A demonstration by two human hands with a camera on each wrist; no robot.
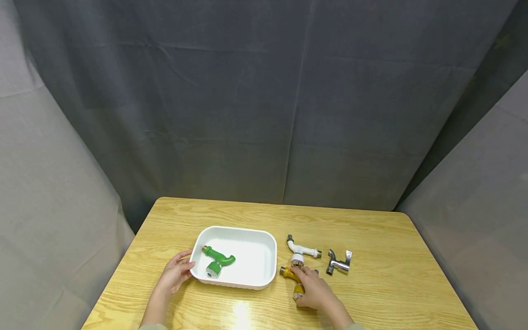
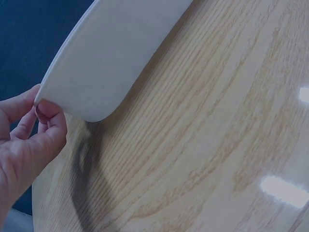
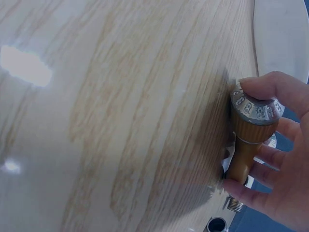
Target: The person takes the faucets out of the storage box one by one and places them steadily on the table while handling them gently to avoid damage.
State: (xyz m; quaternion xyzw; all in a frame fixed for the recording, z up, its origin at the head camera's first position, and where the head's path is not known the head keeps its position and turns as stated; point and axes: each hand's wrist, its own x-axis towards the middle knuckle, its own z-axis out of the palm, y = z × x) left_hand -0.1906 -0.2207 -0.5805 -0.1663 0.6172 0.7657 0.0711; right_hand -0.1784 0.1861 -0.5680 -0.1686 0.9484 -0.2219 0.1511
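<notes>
My left hand [image 1: 174, 273] pinches the left rim of a white plastic basin [image 1: 252, 256]; in the left wrist view thumb and fingers close on its edge [image 2: 111, 58]. Inside the basin lies a green faucet [image 1: 220, 259] with a brass threaded end. To the right of the basin my right hand [image 1: 314, 289] grips a yellow faucet [image 1: 298, 292] on the table. The right wrist view shows the thumb on its silver-capped knob [image 3: 258, 112] and the fingers around its body, part of which they hide.
Just beyond the right hand lies a white faucet [image 1: 303, 250], close to the yellow one. Farther right is a chrome faucet [image 1: 339, 264]. The wooden table [image 1: 396, 284] backs onto a dark grey curtain [image 1: 231, 114], with lighter cloth [image 1: 49, 206] at the sides.
</notes>
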